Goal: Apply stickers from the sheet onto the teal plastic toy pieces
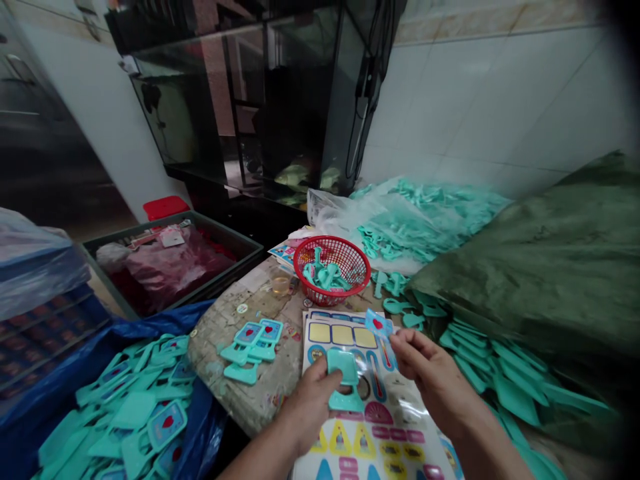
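My left hand [311, 399] grips a teal plastic toy piece [343, 379] with a flat square head, holding it above a sticker sheet [367, 427]. My right hand [425, 370] pinches a small blue sticker with a red heart [379, 325] between thumb and fingertips, just above and to the right of the teal piece. The sticker sheet lies on a worn board [235, 347] and shows rows of coloured stickers.
A red basket [331, 267] with teal pieces stands behind the sheet. A few stickered pieces [253, 347] lie on the board. A blue-lined bin of finished pieces [135, 413] is at left. Loose teal parts [505, 380] and a green sack [540, 267] sit at right.
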Demonstrator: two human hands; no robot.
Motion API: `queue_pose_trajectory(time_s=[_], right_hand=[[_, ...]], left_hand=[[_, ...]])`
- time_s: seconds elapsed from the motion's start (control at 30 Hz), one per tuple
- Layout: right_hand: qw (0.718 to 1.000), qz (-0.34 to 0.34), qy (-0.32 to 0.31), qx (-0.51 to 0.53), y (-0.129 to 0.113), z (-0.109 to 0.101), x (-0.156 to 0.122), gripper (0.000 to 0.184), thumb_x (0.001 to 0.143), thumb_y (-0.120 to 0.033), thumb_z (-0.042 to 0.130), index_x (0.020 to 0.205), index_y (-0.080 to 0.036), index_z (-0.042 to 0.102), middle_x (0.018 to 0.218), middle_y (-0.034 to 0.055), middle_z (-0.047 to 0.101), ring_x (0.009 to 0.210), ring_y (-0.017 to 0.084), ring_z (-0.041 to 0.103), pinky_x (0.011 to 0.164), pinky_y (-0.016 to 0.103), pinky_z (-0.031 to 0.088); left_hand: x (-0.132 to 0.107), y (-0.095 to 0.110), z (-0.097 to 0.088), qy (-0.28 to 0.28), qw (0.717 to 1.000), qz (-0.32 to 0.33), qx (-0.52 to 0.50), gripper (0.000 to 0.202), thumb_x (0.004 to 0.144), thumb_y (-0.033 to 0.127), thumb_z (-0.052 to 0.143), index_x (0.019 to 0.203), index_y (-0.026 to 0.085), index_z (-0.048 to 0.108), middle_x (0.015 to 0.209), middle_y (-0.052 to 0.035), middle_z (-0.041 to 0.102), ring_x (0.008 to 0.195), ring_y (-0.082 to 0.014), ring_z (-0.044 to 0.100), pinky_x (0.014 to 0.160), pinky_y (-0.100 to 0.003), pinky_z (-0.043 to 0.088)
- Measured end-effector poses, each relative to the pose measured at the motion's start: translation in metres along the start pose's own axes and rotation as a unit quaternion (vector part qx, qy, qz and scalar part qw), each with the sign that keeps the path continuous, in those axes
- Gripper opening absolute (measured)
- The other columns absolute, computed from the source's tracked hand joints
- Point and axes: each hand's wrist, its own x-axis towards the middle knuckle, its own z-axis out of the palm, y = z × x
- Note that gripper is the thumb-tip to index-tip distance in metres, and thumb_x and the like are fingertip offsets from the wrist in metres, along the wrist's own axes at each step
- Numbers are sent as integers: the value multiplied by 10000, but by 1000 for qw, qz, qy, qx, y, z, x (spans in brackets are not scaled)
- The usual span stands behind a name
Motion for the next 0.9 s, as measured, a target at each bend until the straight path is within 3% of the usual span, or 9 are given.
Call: queue_pose_trajectory(time_s=[0.1,0.3,0.4,0.53,0.73,0.9], right_hand=[[998,34,-9,60,-3,-2,-15,357,723,-501,659,694,-199,472,561,-79,340,504,76,279,470,202,236],[998,42,-44,30,11,14,-40,358,709,-516,664,665,-198,503,597,-45,486,574,108,433,528,211,354],[995,47,-82,26,19,18,-48,342,720,-509,655,687,-203,505,601,-40,521,571,115,464,530,215,373],[994,34,-101,-13,22,21,-57,322,748,-491,632,705,-206,491,610,-50,473,572,106,424,523,209,346],[990,34,-122,-57,7,30,-66,362,724,-531,618,696,-198,479,593,-60,419,544,91,363,489,192,312],[990,18,-124,-66,8,35,-68,350,737,-521,602,696,-206,457,604,-59,417,564,96,380,506,190,335]], left_hand=[[-2,1,0,-7,1000,15,-19,390,675,335,703,1016,177,597,862,-62,688,865,-235,642,747,-361,505],[-25,9,6,-53,994,46,-86,438,780,472,594,1072,146,594,1010,-116,684,993,-255,623,873,-381,468],[-39,13,7,-89,987,31,-130,466,841,484,499,1132,130,579,1051,-132,682,1041,-272,608,909,-415,450],[-50,13,4,-88,984,35,-149,438,903,425,402,1160,112,569,1052,-134,690,1060,-262,603,929,-416,441],[-64,13,-2,-84,987,41,-134,425,901,415,416,1153,115,581,1063,-131,693,1045,-268,614,908,-416,459],[-74,13,-1,-91,986,57,-125,412,909,408,405,1123,117,603,1048,-126,701,1024,-257,628,904,-396,464]])
